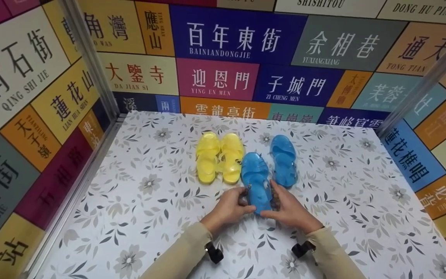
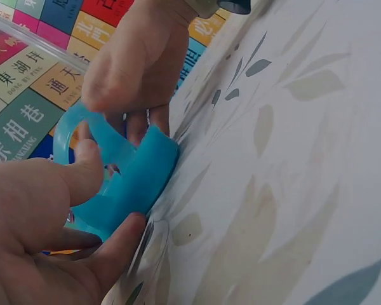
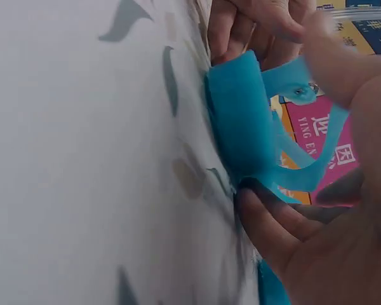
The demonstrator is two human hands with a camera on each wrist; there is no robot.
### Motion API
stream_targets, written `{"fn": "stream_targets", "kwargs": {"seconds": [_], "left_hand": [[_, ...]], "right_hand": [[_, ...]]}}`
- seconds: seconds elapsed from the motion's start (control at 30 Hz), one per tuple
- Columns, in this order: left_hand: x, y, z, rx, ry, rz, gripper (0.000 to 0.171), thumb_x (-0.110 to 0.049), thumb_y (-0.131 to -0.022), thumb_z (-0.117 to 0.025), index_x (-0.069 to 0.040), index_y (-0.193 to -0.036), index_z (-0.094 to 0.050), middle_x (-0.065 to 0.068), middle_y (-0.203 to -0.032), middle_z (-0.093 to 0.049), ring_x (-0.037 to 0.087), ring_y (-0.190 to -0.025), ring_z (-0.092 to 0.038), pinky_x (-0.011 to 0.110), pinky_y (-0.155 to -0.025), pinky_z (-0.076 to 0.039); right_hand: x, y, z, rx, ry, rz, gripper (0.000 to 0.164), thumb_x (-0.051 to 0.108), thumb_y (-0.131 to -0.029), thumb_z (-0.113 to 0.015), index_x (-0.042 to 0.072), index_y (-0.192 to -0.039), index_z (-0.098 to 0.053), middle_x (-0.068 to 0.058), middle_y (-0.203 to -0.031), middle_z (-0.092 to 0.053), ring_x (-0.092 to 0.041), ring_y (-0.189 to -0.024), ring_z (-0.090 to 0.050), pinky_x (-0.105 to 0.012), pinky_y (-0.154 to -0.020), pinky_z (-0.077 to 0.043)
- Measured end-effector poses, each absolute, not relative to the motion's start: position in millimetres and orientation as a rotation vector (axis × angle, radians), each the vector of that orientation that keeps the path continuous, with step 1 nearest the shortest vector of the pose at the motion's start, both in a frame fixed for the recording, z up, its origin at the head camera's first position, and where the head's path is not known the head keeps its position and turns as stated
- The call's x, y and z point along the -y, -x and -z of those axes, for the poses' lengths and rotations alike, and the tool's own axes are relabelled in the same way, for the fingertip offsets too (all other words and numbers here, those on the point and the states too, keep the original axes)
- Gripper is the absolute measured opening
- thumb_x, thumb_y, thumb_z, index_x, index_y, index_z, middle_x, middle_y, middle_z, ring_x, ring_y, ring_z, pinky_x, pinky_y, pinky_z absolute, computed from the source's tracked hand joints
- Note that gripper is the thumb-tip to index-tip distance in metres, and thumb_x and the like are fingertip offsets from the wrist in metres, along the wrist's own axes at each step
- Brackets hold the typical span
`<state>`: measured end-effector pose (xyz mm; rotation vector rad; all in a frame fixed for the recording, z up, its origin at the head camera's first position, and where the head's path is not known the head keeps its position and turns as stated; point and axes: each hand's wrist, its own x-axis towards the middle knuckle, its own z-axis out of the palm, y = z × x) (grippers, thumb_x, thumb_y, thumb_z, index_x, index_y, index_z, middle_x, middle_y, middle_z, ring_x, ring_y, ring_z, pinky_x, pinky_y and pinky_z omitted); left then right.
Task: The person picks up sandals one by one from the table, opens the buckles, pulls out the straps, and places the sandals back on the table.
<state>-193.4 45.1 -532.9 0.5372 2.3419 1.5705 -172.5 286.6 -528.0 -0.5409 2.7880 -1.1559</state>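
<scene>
A blue sandal (image 1: 257, 174) lies toe away from me, its heel between my two hands. My left hand (image 1: 229, 206) holds the left side of the heel, thumb near the back edge. On the opposite side my right hand (image 1: 289, 208) grips the heel, its thumb also at the back. Close to the tabletop, the blue sandal's heel (image 2: 140, 175) shows in the left wrist view with fingers round both sides. Its strap and buckle (image 3: 298, 92) appear in the right wrist view. Another blue sandal (image 1: 285, 161) lies just right and slightly farther off, beyond my right fingertips.
A pair of yellow sandals, the left one (image 1: 207, 155) and right one (image 1: 231, 157), stands side by side left of the blue ones. The table (image 1: 149, 217) has a white leaf-and-flower cover. Sign-printed walls (image 1: 215, 81) enclose its back and sides.
</scene>
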Motion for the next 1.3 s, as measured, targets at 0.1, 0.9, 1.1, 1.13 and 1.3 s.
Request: {"fn": "stream_targets", "kwargs": {"seconds": [0.1,0.9,1.1,1.13,1.3], "left_hand": [[-49,194,533,-2.287,-0.536,-1.621,0.060,-0.007,-0.084,-0.088,0.004,-0.136,-0.061,0.018,-0.126,-0.071,0.022,-0.098,-0.075,0.025,-0.081,-0.061],[-64,196,521,-2.407,-0.510,-1.592,0.085,-0.003,-0.077,-0.092,0.000,-0.151,-0.052,0.012,-0.123,-0.062,0.018,-0.097,-0.068,0.023,-0.082,-0.059],[-67,197,523,-2.517,-0.498,-1.558,0.079,-0.002,-0.078,-0.089,0.001,-0.149,-0.054,0.015,-0.130,-0.065,0.020,-0.103,-0.067,0.028,-0.087,-0.059],[-68,198,524,-2.532,-0.516,-1.569,0.075,-0.001,-0.079,-0.088,0.001,-0.147,-0.056,0.015,-0.129,-0.066,0.020,-0.104,-0.068,0.028,-0.088,-0.059],[-72,203,525,-2.580,-0.593,-1.639,0.062,0.002,-0.081,-0.080,0.000,-0.140,-0.062,0.010,-0.118,-0.072,0.020,-0.105,-0.067,0.033,-0.091,-0.058]], "right_hand": [[-286,172,530,-2.803,0.505,1.131,0.101,0.037,-0.083,-0.090,-0.015,-0.153,-0.038,-0.030,-0.144,-0.055,-0.040,-0.121,-0.061,-0.051,-0.099,-0.054],[-280,171,521,-2.798,0.364,1.248,0.069,0.020,-0.080,-0.092,-0.004,-0.136,-0.059,-0.010,-0.107,-0.069,-0.022,-0.091,-0.071,-0.035,-0.079,-0.061],[-274,176,525,-2.795,0.285,1.300,0.076,0.012,-0.080,-0.092,-0.007,-0.143,-0.055,-0.016,-0.118,-0.067,-0.025,-0.096,-0.073,-0.037,-0.084,-0.062],[-273,178,525,-2.796,0.269,1.308,0.076,0.012,-0.080,-0.092,-0.007,-0.143,-0.055,-0.016,-0.117,-0.067,-0.026,-0.096,-0.073,-0.037,-0.085,-0.062],[-270,188,526,-2.843,0.257,1.313,0.070,0.010,-0.080,-0.091,-0.009,-0.138,-0.057,-0.019,-0.113,-0.069,-0.029,-0.095,-0.074,-0.041,-0.084,-0.062]]}}
